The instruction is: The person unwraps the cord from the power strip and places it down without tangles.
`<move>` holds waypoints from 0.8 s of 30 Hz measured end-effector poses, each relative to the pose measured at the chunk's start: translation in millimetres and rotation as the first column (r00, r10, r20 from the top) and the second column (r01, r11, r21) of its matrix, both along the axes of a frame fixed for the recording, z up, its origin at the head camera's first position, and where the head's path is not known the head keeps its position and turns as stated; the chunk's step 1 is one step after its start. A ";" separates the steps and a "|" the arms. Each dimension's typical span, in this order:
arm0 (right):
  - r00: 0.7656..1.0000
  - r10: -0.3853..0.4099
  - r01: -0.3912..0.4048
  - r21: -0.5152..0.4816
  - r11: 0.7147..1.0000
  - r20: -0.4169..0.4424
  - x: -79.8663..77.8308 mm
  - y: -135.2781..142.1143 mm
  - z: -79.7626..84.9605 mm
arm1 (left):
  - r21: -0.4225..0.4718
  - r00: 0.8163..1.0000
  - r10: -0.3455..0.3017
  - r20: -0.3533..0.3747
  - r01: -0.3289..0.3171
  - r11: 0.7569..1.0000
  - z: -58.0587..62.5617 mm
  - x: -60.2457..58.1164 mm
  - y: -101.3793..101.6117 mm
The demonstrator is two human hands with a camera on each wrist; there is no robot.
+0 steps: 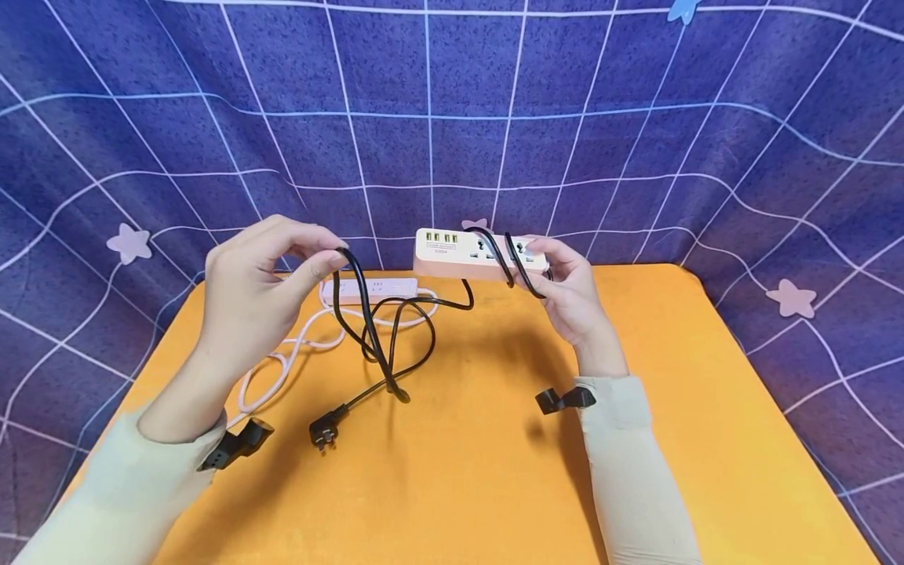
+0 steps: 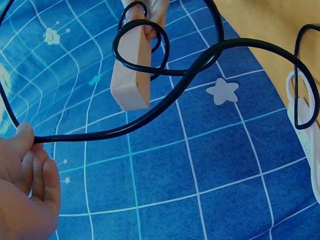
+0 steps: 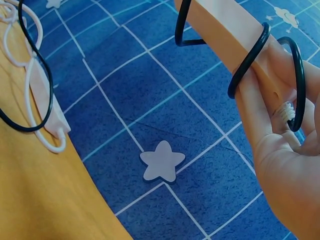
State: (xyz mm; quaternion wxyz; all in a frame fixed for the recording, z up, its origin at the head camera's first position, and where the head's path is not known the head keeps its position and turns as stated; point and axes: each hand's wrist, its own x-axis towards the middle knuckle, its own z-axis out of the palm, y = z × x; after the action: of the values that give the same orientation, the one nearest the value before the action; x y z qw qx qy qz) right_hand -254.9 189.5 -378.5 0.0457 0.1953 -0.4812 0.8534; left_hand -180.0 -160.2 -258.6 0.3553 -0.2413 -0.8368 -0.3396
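Note:
My right hand (image 1: 575,290) grips one end of a pale pink and white power strip (image 1: 452,255), held up over the table with its sockets and USB ports showing. A black cord (image 1: 367,306) loops around the strip's gripped end. Between thumb and forefinger, my left hand (image 1: 261,275) pinches a bend of that cord, off to the left of the strip. From there the cord hangs in loose loops, and its black plug (image 1: 325,430) dangles lowest, prongs showing. In the left wrist view, the cord (image 2: 125,131) runs from the left fingertips toward the strip (image 2: 131,75).
A second power strip (image 1: 402,289), pink-white, lies at the table's back edge behind the loops. Its pale cord (image 1: 271,384) curls along the left side of the orange table (image 1: 452,486). A blue gridded curtain (image 1: 466,149) with star shapes stands behind and at both sides.

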 end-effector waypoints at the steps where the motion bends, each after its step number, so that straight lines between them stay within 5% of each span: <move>1: 1.000 0.000 0.000 0.002 1.000 -0.001 -0.1 -0.2 0.2 | -0.007 1.000 -0.005 -0.003 0.005 1.000 -0.6 1.9 -0.3; 24: 1.000 0.002 -0.003 -0.019 1.000 -0.010 -3.5 0.1 -4.2 | -0.174 0.992 -0.122 0.010 0.122 0.977 -23.1 20.3 -9.3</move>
State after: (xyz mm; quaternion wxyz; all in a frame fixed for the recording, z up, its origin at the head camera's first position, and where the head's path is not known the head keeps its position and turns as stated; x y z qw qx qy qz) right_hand -258.4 189.6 -382.7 0.0488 0.1998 -0.4726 0.8570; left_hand -159.7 -169.5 -281.7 0.3115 -0.3225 -0.8468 -0.2862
